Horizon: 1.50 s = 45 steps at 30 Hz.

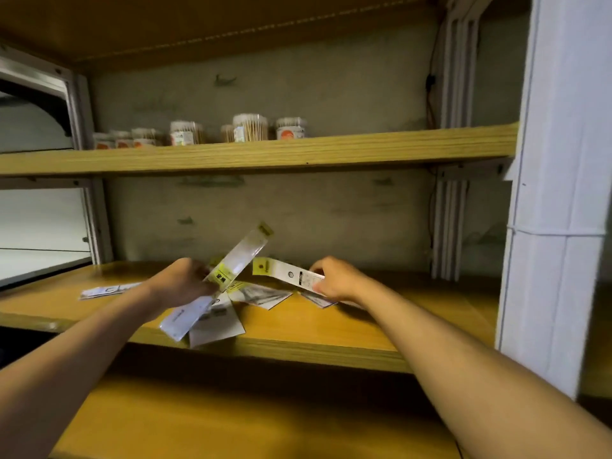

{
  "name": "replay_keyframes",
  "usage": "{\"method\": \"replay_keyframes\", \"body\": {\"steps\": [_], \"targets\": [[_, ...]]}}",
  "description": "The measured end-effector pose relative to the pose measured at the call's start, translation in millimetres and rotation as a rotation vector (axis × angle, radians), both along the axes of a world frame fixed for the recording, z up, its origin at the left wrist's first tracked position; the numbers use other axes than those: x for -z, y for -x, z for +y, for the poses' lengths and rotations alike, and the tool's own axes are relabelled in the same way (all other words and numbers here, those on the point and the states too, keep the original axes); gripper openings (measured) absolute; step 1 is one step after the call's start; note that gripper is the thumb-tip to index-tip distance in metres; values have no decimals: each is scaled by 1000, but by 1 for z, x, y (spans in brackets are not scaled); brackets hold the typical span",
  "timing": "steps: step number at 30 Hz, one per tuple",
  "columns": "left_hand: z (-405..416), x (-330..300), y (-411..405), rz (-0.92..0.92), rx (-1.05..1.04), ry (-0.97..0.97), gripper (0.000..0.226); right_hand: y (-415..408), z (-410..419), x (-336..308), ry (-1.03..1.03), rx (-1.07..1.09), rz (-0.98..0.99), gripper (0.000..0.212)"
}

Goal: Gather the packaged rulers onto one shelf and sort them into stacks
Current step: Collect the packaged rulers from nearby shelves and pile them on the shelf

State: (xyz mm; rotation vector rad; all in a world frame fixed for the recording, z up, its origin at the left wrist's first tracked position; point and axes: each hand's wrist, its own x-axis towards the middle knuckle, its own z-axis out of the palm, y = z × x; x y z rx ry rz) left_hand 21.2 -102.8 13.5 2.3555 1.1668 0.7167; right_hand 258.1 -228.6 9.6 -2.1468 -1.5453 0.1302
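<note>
Gripping a tilted ruler pack (218, 286) midway, left hand (183, 284), right hand (334, 279) pinching another pack's (288, 274) end.

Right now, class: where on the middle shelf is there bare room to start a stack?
Free: the middle shelf right of the right hand, towards the white post. Crowded: loose packets between both hands.

Clear yellow-tagged ruler packs (228, 283) lie scattered on wooden shelf (331, 329).
</note>
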Motion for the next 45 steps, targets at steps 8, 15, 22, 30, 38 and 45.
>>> {"method": "replay_keyframes", "body": {"steps": [8, 15, 22, 30, 38, 45], "targets": [[-43, -14, 1, -268, 422, 104, 21, 23, -80, -30, -332, 57, 175, 25], [-102, -18, -36, -217, 718, 134, 9, 47, -168, -44, -305, 85, 204, 26], [-208, -28, -99, -165, 1001, 141, 17, 30, -281, -45, -326, 246, 249, 21], [-345, -39, -192, -139, 1182, 93, 18, -28, -427, -30, -427, 494, 320, 15], [-495, -28, -323, -92, 1097, 180, 13, -115, -603, 2, -437, 783, 203, 34], [-561, -25, -419, -68, 956, 258, 14, -193, -725, 11, -357, 910, 143, 42]]}}
